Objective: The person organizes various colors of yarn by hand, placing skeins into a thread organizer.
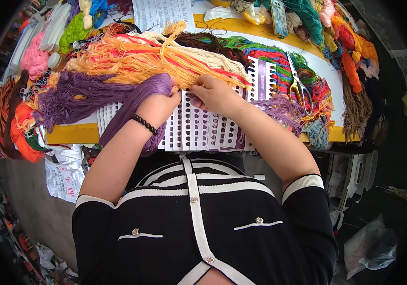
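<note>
- At the far left of your desk (72, 134), pink yarn (35, 54) and bright green yarn (73, 33) lie bunched, with orange-red yarn (23, 126) at the left end.
- Below the desk's front edge on that side, you have a white plastic bag (65, 178) with red print.
- Purple thread (70, 97) spreads loosely across the desk's left part, just beside the purple skein (141, 95).
- That skein bends over near your left hand and runs down beside and beneath your wrist, where you wear a beaded bracelet (145, 124).
- Your left hand (167, 102) has its grip curled closed on the skein's upper bend; its fingertips are partly hidden.
- Beyond both hands, orange thread (132, 54) lies in a thick heap mixed with red strands.
- Under and in front of your hands, white punched cards (203, 126) overlap in a row, their holes in columns.
- Your right hand (213, 95) is over the cards' upper part, its grip drawn nearly together; you cannot tell whether it pinches a strand.
- Farther right, scissors (298, 88) rest on multicoloured thread (279, 69), and a phone (279, 18) lies near the desk's back.
- At the far right, brown thread (358, 107) hangs down beside the desk.
</note>
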